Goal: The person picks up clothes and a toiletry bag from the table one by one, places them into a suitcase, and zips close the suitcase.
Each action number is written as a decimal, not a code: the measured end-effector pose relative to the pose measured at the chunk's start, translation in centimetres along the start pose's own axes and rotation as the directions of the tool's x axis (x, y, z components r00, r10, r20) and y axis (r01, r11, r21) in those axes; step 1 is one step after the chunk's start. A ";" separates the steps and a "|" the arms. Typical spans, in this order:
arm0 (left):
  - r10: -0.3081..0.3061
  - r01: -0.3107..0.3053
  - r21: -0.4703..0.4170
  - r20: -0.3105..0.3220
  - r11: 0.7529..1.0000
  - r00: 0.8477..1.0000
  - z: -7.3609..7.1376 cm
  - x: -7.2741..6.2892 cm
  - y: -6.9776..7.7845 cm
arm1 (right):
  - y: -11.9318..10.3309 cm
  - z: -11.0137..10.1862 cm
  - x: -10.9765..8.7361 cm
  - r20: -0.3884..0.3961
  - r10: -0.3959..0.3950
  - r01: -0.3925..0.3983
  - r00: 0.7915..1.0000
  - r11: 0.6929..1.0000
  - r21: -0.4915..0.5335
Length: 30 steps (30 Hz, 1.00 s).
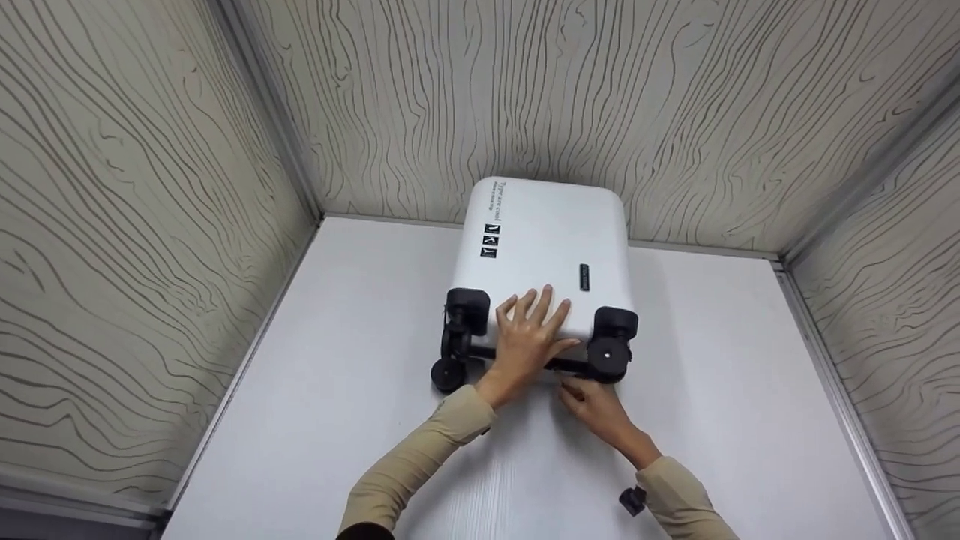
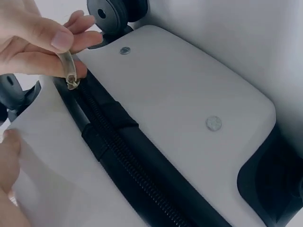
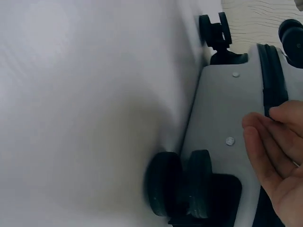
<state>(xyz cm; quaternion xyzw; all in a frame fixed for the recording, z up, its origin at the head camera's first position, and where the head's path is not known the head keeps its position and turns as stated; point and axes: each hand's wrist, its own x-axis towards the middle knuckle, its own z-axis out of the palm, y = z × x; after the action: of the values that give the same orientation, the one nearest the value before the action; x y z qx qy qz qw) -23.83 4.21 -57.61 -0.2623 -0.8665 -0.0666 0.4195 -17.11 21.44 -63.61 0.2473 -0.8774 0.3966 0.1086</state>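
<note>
A white hard-shell suitcase (image 1: 536,262) lies on its side, its wheeled end facing me. My left hand (image 1: 523,341) rests on its upper face with the fingers spread, between the two black wheel mounts. Below that, my right hand (image 1: 596,409) is at the wheeled end. In the left wrist view, its thumb and fingertips pinch a metallic zipper pull (image 2: 71,75) on the black zipper (image 2: 128,161) that runs across the end. From the right wrist view, the curled fingers (image 3: 258,146) hide the pull.
The suitcase lies on a white tabletop (image 1: 360,315) close to the back panel (image 1: 450,97), which has a wood-grain pattern. Similar panels stand left and right. Black caster wheels (image 1: 607,356) stick out from the suitcase's end. Round metal studs (image 2: 214,123) dot that end.
</note>
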 end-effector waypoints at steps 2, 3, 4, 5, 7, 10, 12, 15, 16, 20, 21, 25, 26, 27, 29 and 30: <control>0.004 -0.004 0.003 0.005 1.000 1.000 0.0 0.1 0.0 | 0.1 0.4 -0.3 -0.060 -0.030 0.027 0.998 0.998 -0.050; 0.006 -0.006 0.002 0.006 1.000 1.000 0.1 0.1 0.0 | 0.1 0.5 -0.4 -0.087 -0.044 0.038 0.995 0.996 -0.075; 0.007 -0.007 0.000 0.009 1.000 1.000 0.1 0.1 0.0 | 0.1 0.7 -0.5 -0.106 -0.051 0.041 0.993 0.995 -0.093; 0.006 -0.006 -0.001 0.011 1.000 1.000 0.1 0.1 0.0 | 0.1 0.8 -0.5 -0.115 -0.056 0.044 0.992 0.993 -0.105; 0.004 -0.004 -0.004 0.012 1.000 1.000 0.1 0.1 0.1 | 0.1 1.0 -0.4 -0.123 -0.069 0.055 0.990 0.992 -0.112; 0.004 -0.004 -0.012 -0.001 1.000 1.000 0.1 0.1 0.0 | 0.0 1.1 -0.1 -0.130 -0.088 0.074 0.988 0.991 -0.109; 0.003 -0.004 -0.019 -0.022 1.000 1.000 0.1 0.1 -0.1 | -0.1 1.2 0.1 -0.131 -0.096 0.083 0.987 0.992 -0.098; -0.006 0.004 -0.032 -0.045 0.999 0.999 0.1 0.0 -0.2 | -0.5 1.5 0.6 -0.124 -0.105 0.095 0.987 0.992 -0.087; -0.007 0.005 -0.035 -0.050 0.999 0.999 0.1 0.0 -0.3 | -0.6 1.7 0.8 -0.122 -0.114 0.104 0.986 0.991 -0.088; -0.013 0.011 -0.044 -0.046 0.999 0.999 0.1 0.0 -0.3 | -1.0 2.3 1.5 -0.120 -0.153 0.143 0.981 0.986 -0.086; -0.015 0.013 -0.046 -0.042 0.999 0.999 0.1 0.0 -0.3 | -1.1 2.4 1.6 -0.121 -0.161 0.151 0.980 0.984 -0.089; -0.026 0.026 -0.055 -0.011 0.998 1.000 0.0 0.0 -0.1 | -1.5 2.8 2.2 -0.103 -0.169 0.158 0.980 0.982 -0.104; -0.026 0.026 -0.059 -0.007 0.998 1.000 0.0 0.0 -0.1 | -1.6 2.9 2.2 -0.093 -0.164 0.153 0.982 0.982 -0.112; -0.027 0.026 -0.062 -0.002 0.998 1.000 0.0 0.0 0.0 | -1.7 2.9 2.3 -0.083 -0.157 0.147 0.984 0.982 -0.119; -0.026 0.026 -0.069 -0.009 0.997 1.000 0.0 -0.1 0.0 | -1.9 3.0 2.3 -0.065 -0.151 0.141 0.986 0.980 -0.137; -0.026 0.025 -0.067 -0.015 0.997 1.000 0.1 -0.1 0.1 | -2.0 3.0 2.3 -0.060 -0.148 0.138 0.987 0.980 -0.144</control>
<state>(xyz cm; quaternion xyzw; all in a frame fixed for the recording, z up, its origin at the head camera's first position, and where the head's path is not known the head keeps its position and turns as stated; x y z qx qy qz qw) -23.76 4.23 -57.76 -0.2646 -0.8636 -0.1032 0.4165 -18.06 17.25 -63.43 0.2872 -0.8786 0.3339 0.1848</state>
